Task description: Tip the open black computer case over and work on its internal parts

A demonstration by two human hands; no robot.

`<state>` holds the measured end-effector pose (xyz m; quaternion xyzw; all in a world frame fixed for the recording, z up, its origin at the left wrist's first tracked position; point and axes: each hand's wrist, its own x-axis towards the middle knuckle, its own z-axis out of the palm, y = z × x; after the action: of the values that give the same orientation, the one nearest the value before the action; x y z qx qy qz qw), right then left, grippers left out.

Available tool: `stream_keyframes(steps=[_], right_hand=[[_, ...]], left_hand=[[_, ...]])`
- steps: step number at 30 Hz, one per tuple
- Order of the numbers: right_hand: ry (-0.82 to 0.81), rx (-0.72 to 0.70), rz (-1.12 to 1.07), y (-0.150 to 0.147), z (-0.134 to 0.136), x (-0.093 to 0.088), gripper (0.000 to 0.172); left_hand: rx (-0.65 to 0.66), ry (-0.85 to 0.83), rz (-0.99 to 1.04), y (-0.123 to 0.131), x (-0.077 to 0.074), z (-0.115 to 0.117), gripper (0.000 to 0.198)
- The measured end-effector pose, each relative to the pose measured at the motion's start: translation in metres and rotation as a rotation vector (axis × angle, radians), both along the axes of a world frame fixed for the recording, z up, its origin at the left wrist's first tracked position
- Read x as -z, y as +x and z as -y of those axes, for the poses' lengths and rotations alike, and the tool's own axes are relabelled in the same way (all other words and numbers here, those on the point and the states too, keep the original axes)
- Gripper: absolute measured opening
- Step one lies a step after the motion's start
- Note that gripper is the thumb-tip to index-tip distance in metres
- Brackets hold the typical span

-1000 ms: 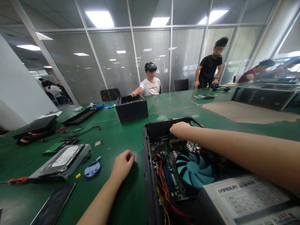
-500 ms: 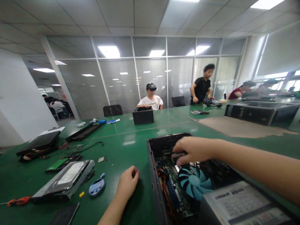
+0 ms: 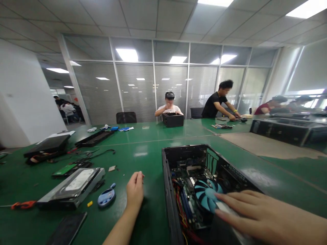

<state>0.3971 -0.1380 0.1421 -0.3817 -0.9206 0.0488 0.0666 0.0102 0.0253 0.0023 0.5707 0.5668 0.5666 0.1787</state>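
An open black computer case point(image 3: 165, 183) lies in front of me, slightly right of the middle. Inside it sit a teal cooling fan point(image 3: 208, 194), memory sticks point(image 3: 187, 206), coloured cables and a motherboard. My right hand point(image 3: 252, 211), fingers stretched out and apart, is over the power supply point(image 3: 222, 224) at the near end of the case, covering most of it; whether it presses on the metal I cannot tell. Beside the case, my left hand point(image 3: 135, 190) rests on the green table with its fingers curled in, nothing visible in them.
At left are a hard drive in a metal bracket point(image 3: 76, 185), an orange-handled screwdriver point(image 3: 24, 205), a blue round object point(image 3: 106, 197), a black phone-like slab point(image 3: 67, 228) and loose cables. Across the table, one person sits behind a black box point(image 3: 173, 120); another leans over parts.
My right hand has moved from the far part of the case back over the power supply, its fingers now extended. My left hand has turned slightly. The seated person's box has shifted and turned.
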Motion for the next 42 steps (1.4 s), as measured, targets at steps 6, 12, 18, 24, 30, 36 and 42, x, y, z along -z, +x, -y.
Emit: stream_keyframes(steps=[6,12,18,24,30,36,42], right_hand=[[0.019,-0.165,0.118,-0.044,-0.137,-0.026,0.114],[0.499,0.231,-0.145,-0.139,-0.247,0.054,0.067],[0.361,0.069,-0.354,-0.160,-0.177,0.148,0.053],[0.032,0.303,-0.631,-0.070,-0.120,0.180,0.033],[0.041,0.317,-0.739,-0.068,-0.118,0.172,0.028],[0.024,0.271,-0.785,-0.067,-0.125,0.171,0.032],[0.006,0.331,-0.865,-0.050,-0.138,0.167,0.035]], left_hand=[[-0.203,0.174,0.270,-0.017,-0.006,0.002,0.031],[-0.036,0.180,0.011,0.002,-0.008,0.021,0.030],[0.084,0.129,-0.213,0.009,-0.007,0.031,0.028],[-0.061,-0.023,-0.509,0.005,-0.002,0.013,0.015],[-0.215,-0.141,-0.622,-0.029,-0.021,0.007,0.008],[-0.329,-0.225,-0.797,-0.075,-0.036,0.023,0.015],[-0.363,-0.410,-0.889,-0.123,-0.016,0.033,0.042]])
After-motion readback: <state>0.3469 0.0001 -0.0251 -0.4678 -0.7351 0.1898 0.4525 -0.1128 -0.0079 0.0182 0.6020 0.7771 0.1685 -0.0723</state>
